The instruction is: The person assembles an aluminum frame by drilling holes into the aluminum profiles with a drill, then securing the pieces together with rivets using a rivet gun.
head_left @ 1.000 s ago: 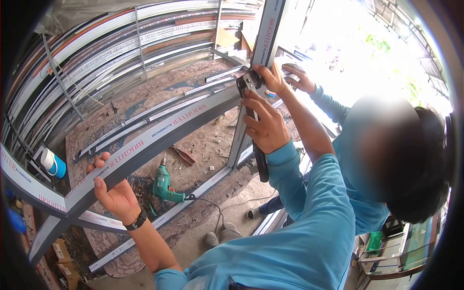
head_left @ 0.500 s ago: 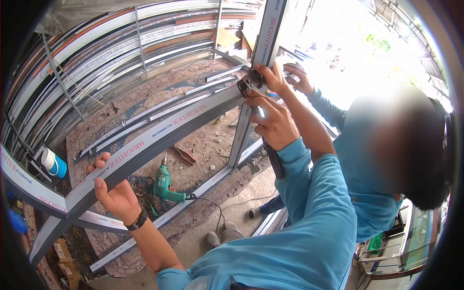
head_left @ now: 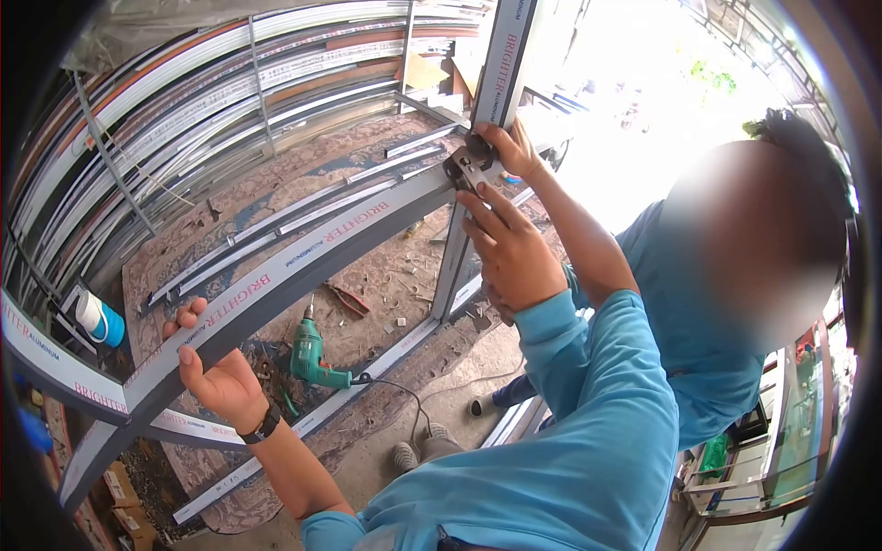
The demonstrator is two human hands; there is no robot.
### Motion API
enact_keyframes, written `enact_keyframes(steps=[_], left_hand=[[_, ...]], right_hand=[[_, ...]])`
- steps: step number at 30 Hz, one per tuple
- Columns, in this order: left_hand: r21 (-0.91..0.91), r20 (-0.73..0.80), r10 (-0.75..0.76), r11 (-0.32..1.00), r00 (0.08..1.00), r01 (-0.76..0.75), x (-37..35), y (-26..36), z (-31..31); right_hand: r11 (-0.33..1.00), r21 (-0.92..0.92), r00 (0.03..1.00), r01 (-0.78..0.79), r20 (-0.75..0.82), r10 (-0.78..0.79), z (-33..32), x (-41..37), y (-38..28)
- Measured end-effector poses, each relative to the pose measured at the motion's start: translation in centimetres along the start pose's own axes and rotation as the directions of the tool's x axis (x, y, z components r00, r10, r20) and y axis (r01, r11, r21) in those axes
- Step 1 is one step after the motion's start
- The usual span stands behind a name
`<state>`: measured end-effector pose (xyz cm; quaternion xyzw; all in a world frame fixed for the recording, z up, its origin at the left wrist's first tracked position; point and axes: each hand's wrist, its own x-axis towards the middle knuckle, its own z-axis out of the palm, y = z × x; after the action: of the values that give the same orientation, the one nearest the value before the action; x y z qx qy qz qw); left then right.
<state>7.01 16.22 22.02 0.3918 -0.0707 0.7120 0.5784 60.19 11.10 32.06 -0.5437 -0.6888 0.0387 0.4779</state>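
Observation:
My left hand (head_left: 220, 390), with a dark watch, grips the near end of a long grey aluminium profile (head_left: 303, 262) with printed protective film. Its thumb is on the near side and its fingers curl over the far side. My right hand (head_left: 513, 151) is closed round the foot of an upright aluminium profile (head_left: 505, 64), close to the corner joint. A small metal fitting (head_left: 469, 167) with dark edges is at that joint. Just below, a co-worker's hand (head_left: 519, 262) touches the fitting with its fingertips. Part of another hand (head_left: 496, 301) shows under it.
A green corded drill (head_left: 312, 354) and red-handled pliers (head_left: 349, 300) lie below the frame on a patterned, debris-strewn surface (head_left: 367, 331). Racked profiles (head_left: 322, 73) line the back. A white-and-blue jug (head_left: 101, 319) is at left. The co-worker (head_left: 689, 303) stands close at right.
The co-worker's far hand has left the upright and dropped lower, behind their near hand. A black handle-like object below the near hand is no longer visible. My hands keep their places.

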Motion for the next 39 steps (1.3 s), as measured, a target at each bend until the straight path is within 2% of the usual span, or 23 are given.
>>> enact_keyframes(steps=[6, 13, 15, 18, 22, 28, 31, 34, 37, 39], left_hand=[[0.016, -0.009, -0.002, 1.0, 1.0, 0.002, -0.1, 0.3, 0.3], [-0.007, 0.01, 0.002, 1.0, 1.0, -0.002, -0.1, 0.4, 0.0], [-0.02, 0.029, -0.001, 1.0, 1.0, 0.002, 0.0, 0.4, 0.0], [0.033, -0.033, 0.004, 0.999, 0.999, -0.003, -0.3, 0.3, 0.6], [0.002, -0.01, 0.007, 1.0, 1.0, -0.007, -0.1, 0.3, 0.2], [0.003, 0.004, 0.005, 1.0, 1.0, -0.005, -0.1, 0.3, 0.1], [0.006, 0.001, 0.011, 1.0, 1.0, -0.011, -0.1, 0.2, 0.0], [0.004, -0.003, 0.004, 1.0, 1.0, -0.004, -0.2, 0.3, 0.1], [0.018, -0.039, 0.003, 1.0, 0.999, -0.002, -0.3, 0.4, 0.4], [0.001, -0.021, 0.012, 1.0, 1.0, -0.012, -0.2, 0.2, 0.2]], right_hand=[[0.995, -0.062, 0.997, 0.073, -0.017, -0.075, -0.1, 0.4, -0.1], [0.948, 0.208, 0.96, 0.242, -0.195, -0.203, 2.3, 0.7, -2.1], [0.947, 0.217, 0.955, 0.235, -0.233, -0.183, 2.5, 0.7, -2.7], [0.948, 0.232, 0.946, 0.219, -0.287, -0.149, 2.8, 0.4, -3.6], [0.941, 0.254, 0.928, 0.224, -0.351, -0.126, 3.1, 0.6, -4.3], [0.967, 0.201, 0.959, 0.153, -0.265, -0.097, 2.2, 0.3, -4.1], [0.995, 0.041, 0.991, -0.09, -0.092, 0.093, 0.5, -0.3, -2.9], [0.997, 0.048, 0.995, -0.068, -0.075, 0.072, 0.2, -0.5, -3.3], [0.997, -0.071, 0.988, -0.022, -0.155, 0.011, 0.2, -0.4, -2.5], [0.999, -0.035, 0.992, -0.016, -0.126, 0.011, 0.2, 0.0, -1.8]])
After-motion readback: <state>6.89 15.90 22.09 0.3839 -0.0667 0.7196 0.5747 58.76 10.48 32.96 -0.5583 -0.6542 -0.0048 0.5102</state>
